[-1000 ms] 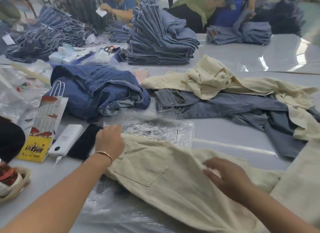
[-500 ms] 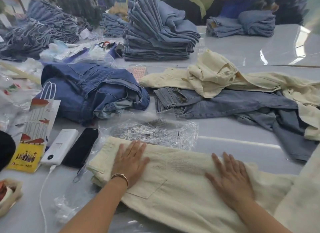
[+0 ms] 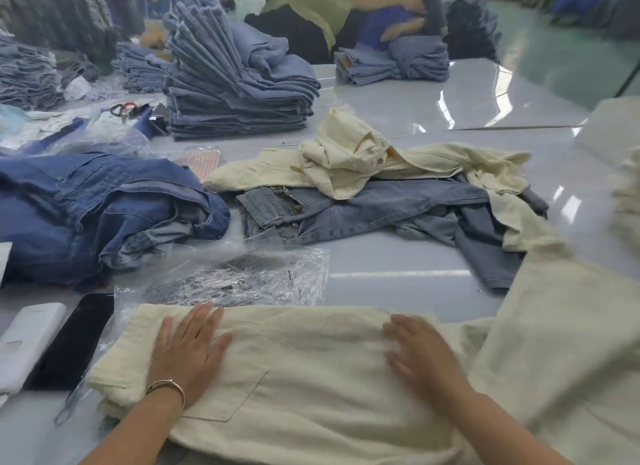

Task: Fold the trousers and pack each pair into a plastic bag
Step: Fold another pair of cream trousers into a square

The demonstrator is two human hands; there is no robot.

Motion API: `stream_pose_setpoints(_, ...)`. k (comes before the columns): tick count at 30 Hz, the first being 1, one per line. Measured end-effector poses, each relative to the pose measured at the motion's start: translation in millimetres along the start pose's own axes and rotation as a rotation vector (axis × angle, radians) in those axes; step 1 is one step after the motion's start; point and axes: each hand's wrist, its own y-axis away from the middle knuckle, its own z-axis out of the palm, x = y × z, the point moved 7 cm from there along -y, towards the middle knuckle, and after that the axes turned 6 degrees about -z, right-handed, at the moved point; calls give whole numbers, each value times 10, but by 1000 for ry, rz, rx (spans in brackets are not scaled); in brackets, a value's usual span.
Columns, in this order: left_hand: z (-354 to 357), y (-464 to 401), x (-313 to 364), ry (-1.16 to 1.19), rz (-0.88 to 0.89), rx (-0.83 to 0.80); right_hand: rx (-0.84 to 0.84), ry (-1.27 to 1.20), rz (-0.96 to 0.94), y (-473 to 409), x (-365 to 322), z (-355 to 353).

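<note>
Since a moment ago both hands, left hand [image 3: 188, 350] and right hand [image 3: 420, 357], have gone from clutching to lying flat, fingers apart, smoothing the cream folded cotton trousers [image 3: 311, 371] at the near table edge, so bagging comes next.

Trousers [image 3: 304, 378] lie nearest — plastic bag [image 3: 242, 281] behind, phone [image 3: 74, 340] left.

Surface: glossy grey table [image 3: 398, 277].
Near centre: cream trousers [image 3: 311, 378], folded, partly over clear plastic bags [image 3: 242, 281].
Near left: white power bank [image 3: 24, 343] beside black phone [image 3: 72, 340].
Left: dark denim heap [image 3: 97, 208].
Middle: light jeans [image 3: 363, 212] under crumpled cream garment [image 3: 346, 156].
Far: stacked folded jeans [image 3: 235, 94].
</note>
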Motion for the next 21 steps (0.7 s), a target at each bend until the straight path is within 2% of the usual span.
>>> stream_pose_setpoints(3,-156,-70,72,-1,-82,-3,336,27,-3,286,365,-449)
stream_pose_setpoints(6,-520,-205,420,77,-121,153,466,7,229,586,1091,-696)
stream_pose_setpoints(9,-764,-233,1083,213,-54,247,504,-57,588,944,1986,-821)
stream_pose_setpoints(12,-883,-60,1990,301,124,264,502,-154,909,1312,2809,-875)
stream_pose_setpoints(15,-920,222,2861,425,277,246,512,-319,1032,1491,3418,-905)
stream_pose_setpoints(18,-771,515,3657,574,307,38,471,-452,1025,1473,3849,-904)
stream_pose_setpoints(21,-416,729,4348,560,231,-247,424,-544,926,1390,4087,-906)
